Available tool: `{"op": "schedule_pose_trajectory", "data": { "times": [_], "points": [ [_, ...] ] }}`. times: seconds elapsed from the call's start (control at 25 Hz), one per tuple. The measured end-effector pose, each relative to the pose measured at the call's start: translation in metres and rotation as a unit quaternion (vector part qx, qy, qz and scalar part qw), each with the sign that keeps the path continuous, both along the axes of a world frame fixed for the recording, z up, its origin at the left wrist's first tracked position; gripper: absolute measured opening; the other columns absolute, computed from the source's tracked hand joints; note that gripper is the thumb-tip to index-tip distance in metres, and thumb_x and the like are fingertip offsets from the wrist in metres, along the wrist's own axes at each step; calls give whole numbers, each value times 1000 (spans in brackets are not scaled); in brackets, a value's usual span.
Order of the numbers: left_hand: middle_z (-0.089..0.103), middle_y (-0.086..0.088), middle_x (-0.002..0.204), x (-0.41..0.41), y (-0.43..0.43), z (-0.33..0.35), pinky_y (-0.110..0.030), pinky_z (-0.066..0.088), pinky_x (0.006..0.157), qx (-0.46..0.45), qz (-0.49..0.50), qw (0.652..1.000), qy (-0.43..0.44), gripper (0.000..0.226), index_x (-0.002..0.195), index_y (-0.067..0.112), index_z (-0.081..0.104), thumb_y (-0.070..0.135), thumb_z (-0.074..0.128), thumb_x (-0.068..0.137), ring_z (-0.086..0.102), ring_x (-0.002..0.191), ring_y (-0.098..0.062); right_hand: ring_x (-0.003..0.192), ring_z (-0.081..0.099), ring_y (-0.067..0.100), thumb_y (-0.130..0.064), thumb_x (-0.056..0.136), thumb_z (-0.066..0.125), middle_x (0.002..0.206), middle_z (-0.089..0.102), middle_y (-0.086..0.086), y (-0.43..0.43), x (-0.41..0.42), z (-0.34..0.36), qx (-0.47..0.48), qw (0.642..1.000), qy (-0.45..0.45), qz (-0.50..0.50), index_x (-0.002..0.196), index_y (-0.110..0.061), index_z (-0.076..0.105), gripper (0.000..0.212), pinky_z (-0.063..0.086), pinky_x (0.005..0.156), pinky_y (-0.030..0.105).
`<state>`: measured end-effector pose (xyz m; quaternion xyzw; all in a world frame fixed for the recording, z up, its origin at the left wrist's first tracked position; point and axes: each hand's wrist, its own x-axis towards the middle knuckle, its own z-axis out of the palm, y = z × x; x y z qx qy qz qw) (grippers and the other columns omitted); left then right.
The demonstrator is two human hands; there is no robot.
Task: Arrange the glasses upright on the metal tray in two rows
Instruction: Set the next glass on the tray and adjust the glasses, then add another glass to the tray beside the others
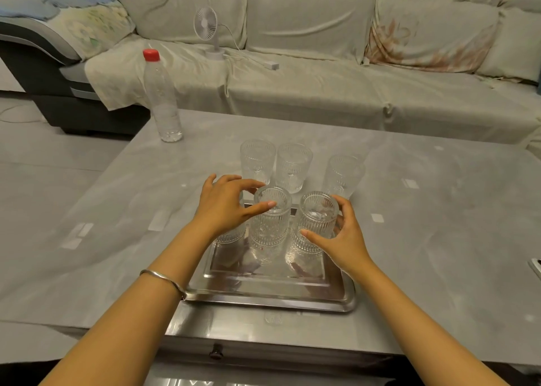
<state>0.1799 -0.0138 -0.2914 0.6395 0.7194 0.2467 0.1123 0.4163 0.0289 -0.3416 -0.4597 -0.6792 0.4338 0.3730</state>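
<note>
A shiny metal tray (272,296) lies on the table in front of me. Three ribbed clear glasses stand upright at its far end. The left glass (231,236) is mostly hidden under my left hand (225,207). That hand pinches the rim of the middle glass (270,227) between thumb and fingers. My right hand (344,239) wraps the right glass (316,224), thumb in front and fingers behind. Three more upright glasses stand on the table just beyond the tray: one at far left (257,160), one in the far middle (293,166), one at far right (342,175).
A clear plastic bottle with a red cap (162,99) stands at the grey table's far left corner (131,163). Behind the table is a covered sofa (322,87) with a small white fan (206,25) on it. A dark object (535,265) peeks in at the right edge.
</note>
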Motion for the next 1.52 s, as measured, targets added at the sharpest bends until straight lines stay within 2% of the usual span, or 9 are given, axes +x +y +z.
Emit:
{"op": "schedule_pose_trajectory", "data": {
  "times": [0.32,0.44,0.56,0.68,0.8,0.96,1.16,1.4,1.52],
  "points": [
    [65,13,121,0,-1,1,-48,12,116,-6,-10,1000,4,74,123,37,57,79,39,64,42,132,-15,124,52,16,-33,63,86,136,49,-7,1,-1,-2,-8,1000,-3,16,129,-39,35,84,46,105,43],
    [63,11,126,-1,0,3,-50,13,117,-19,-24,999,8,77,123,35,57,79,37,64,41,133,-16,131,45,15,-37,65,84,145,39,-7,-2,2,4,-19,999,-21,35,138,-39,27,92,41,109,37],
    [62,8,127,-3,5,15,-43,30,111,2,-40,999,-31,76,124,31,56,77,40,67,49,125,-16,130,42,12,-46,63,76,144,37,-6,5,8,31,1,999,-25,31,142,-33,26,94,37,103,21],
    [55,5,135,6,25,36,-37,38,104,41,-49,997,-46,77,133,28,48,73,43,70,48,126,-16,125,47,13,-42,65,74,136,45,-4,32,20,61,52,998,23,-35,137,-27,34,83,38,104,25],
    [43,1,146,19,61,46,-40,35,108,41,-59,997,-29,75,141,26,38,65,51,78,40,133,-20,130,42,15,-36,71,77,142,41,-3,70,27,69,56,996,-13,-75,139,-28,33,82,35,106,30],
    [31,-2,155,23,107,35,-49,22,115,-51,-50,997,19,82,146,24,25,65,51,79,28,142,-25,139,31,21,-37,71,79,154,27,0,107,21,61,-13,995,-77,-58,144,-28,26,90,33,107,35],
    [31,-4,155,21,130,22,-52,6,117,-101,-32,993,51,82,147,22,25,66,46,81,17,146,-27,134,38,24,-33,69,82,150,32,8,125,12,51,-30,993,-102,-50,145,-23,26,94,35,101,31],
    [31,-4,155,22,126,19,-53,7,117,-108,-25,993,45,78,146,20,27,64,43,83,15,147,-27,117,52,23,-31,67,84,132,49,8,120,12,57,14,991,-101,-91,137,-24,39,83,43,90,30],
    [31,-4,155,25,114,26,-50,16,117,-70,-27,997,-9,77,147,18,26,60,44,85,23,144,-26,112,56,22,-31,68,83,122,50,1,109,16,78,31,990,-34,-131,132,-27,44,75,46,84,29]
  ]
}}
